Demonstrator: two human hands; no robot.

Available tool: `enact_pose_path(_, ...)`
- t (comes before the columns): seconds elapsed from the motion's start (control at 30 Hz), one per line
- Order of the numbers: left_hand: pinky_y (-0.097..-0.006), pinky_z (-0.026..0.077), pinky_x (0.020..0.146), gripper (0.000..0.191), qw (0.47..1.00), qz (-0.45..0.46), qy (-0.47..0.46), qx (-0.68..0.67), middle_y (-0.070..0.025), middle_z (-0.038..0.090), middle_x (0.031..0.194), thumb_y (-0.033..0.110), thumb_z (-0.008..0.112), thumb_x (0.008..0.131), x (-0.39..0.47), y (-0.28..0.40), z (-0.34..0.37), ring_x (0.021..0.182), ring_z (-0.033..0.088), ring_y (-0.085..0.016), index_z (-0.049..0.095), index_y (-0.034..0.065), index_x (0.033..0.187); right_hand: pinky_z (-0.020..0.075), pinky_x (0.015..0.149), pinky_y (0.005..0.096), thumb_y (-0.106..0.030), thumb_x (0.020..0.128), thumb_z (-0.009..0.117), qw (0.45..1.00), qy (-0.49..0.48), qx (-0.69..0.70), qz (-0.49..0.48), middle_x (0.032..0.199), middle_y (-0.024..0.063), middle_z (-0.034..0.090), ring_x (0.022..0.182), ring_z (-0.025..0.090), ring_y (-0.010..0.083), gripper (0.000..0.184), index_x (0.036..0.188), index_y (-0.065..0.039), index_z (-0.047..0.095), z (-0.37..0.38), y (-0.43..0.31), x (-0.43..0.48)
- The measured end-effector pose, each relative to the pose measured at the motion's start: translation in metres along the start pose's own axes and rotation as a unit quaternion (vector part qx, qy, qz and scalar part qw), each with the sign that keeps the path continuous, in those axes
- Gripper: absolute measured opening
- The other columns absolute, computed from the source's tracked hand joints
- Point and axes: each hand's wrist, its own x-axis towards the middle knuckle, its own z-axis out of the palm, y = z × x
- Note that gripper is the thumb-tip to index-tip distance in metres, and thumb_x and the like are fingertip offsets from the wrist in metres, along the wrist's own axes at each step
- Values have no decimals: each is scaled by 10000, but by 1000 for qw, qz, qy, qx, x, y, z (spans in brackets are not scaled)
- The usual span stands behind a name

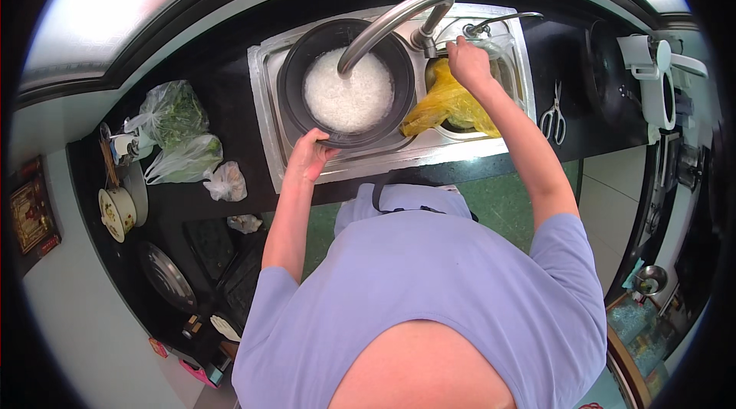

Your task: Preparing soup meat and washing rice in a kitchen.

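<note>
A dark inner pot stands in the left basin of the steel sink, with white rice in its bottom. My left hand grips the near rim, thumb over the edge. The curved spout of the steel faucet reaches over the pot, its tip above the rice. My right hand is beside the faucet's base, fingers bent; whether it holds the handle cannot be made out. Below that hand, a yellow plastic bag lies over the right basin, partly covering what is inside.
Scissors lie right of the sink, before a dark pan and a white pitcher. A second, thin tap rises behind the right basin. Bags of greens and a small knotted bag sit on the left counter.
</note>
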Motion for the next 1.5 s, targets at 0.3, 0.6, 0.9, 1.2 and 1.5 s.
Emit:
enact_pose_path(0.3, -366, 539, 778, 124, 999, -20, -11, -44, -103, 626, 956, 94, 542, 785, 9, -10, 20, 867, 625, -220, 583, 30, 883, 525, 586, 407, -203, 878, 463, 996, 60, -53, 49, 768, 159, 666, 683, 672, 294, 257, 782, -65, 657, 3, -19, -2)
enact_pose_path(0.6, -354, 553, 781, 164, 1000, -11, -7, -28, -106, 618, 985, 79, 537, 776, 20, -4, 13, 891, 628, -224, 567, 21, 927, 533, 580, 390, -139, 802, 522, 997, -53, -52, 25, 725, 138, 683, 677, 685, 287, 199, 765, -70, 704, 9, -3, 4)
enact_pose_path(0.9, -355, 562, 748, 163, 1000, -17, 2, -19, -115, 632, 953, 86, 535, 790, 10, -2, 10, 843, 641, -218, 580, -1, 921, 532, 585, 431, -105, 786, 522, 999, -29, -23, 30, 729, 182, 665, 675, 671, 330, 171, 722, -41, 668, 13, 8, 24)
enact_pose_path(1.2, -373, 562, 762, 379, 994, -57, 28, 93, -159, 629, 989, 95, 532, 778, -24, 15, 11, 858, 649, -238, 506, -77, 1114, 558, 627, 374, -365, 893, 523, 983, -156, 95, 30, 905, 160, 685, 793, 682, 289, 349, 966, -69, 694, -29, -26, 15)
enact_pose_path(1.5, -385, 543, 812, 365, 985, -108, -26, 135, -156, 622, 1061, 89, 533, 768, -35, 0, 9, 917, 640, -254, 532, -45, 1107, 599, 603, 331, -347, 857, 596, 767, -369, 522, 56, 1083, 142, 619, 820, 669, 236, 577, 1326, -63, 415, -38, -49, -44)
